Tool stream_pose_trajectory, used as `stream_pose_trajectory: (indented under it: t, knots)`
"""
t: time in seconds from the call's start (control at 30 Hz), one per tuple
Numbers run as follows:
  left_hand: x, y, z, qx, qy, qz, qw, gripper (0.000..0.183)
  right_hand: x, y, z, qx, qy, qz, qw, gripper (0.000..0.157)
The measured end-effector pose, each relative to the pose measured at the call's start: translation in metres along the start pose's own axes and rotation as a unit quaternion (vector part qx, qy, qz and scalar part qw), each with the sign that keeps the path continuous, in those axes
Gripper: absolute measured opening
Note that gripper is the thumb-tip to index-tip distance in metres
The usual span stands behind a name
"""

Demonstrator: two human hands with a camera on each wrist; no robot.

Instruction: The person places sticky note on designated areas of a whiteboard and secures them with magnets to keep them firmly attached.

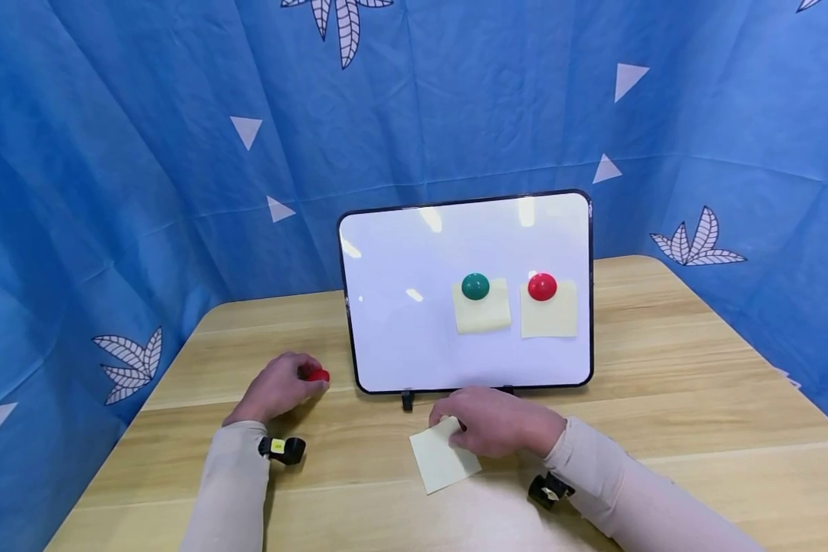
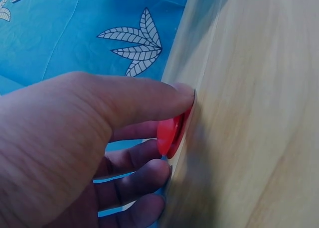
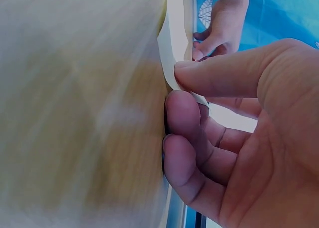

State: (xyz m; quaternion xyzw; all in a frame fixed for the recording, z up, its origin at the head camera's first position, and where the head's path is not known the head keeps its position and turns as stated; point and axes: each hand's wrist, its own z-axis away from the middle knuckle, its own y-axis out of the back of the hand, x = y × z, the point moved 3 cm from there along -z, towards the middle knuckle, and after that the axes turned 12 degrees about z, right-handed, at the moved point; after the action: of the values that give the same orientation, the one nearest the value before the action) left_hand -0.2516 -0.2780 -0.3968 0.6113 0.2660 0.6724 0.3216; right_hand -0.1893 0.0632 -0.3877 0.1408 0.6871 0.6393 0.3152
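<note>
My left hand [image 1: 279, 389] pinches a red round magnet [image 2: 170, 133] between thumb and fingers, close over the table left of the whiteboard. The right hand [image 1: 491, 422] holds a pale yellow sticky note [image 1: 441, 458] by its upper right edge, thumb on one face; the note lies low over the table in front of the board. In the right wrist view the sheet [image 3: 173, 44] bends slightly at the thumb, and the lower fingers curl close to the tabletop. On the whiteboard [image 1: 407, 337], a green magnet [image 1: 475, 286] and another red magnet [image 1: 542, 287] sit over two yellow notes.
The black-framed whiteboard stands tilted on small black feet [image 1: 407, 400] at the back of the wooden table [image 1: 662, 368]. A blue patterned curtain [image 1: 455, 107] hangs behind and at both sides. Each forearm wears a black wrist camera [image 1: 286, 450].
</note>
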Motion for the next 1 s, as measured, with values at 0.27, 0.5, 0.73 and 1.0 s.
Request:
stream_pose_trajectory:
  t: [0.27,0.5,0.73,1.0]
  knots:
    - [0.0012,0.0002,-0.0009,0.007,-0.010,-0.010,0.9999,0.040,0.0007,0.0001,-0.0006,0.004,0.007,-0.017,1.000,0.035]
    - [0.0021,-0.0001,-0.0007,0.009,-0.006,-0.004,0.9999,0.038,-0.0009,-0.0003,-0.0007,0.007,0.031,-0.030,0.999,0.036]
    - [0.0028,0.0008,-0.0010,0.007,0.001,0.002,1.0000,0.039,-0.0018,0.0010,0.0000,0.008,0.031,-0.035,0.999,0.031]
    - [0.0048,0.0007,0.0021,0.006,0.001,0.014,0.9999,0.035,-0.0029,0.0023,-0.0015,0.031,0.035,-0.037,0.998,0.012]
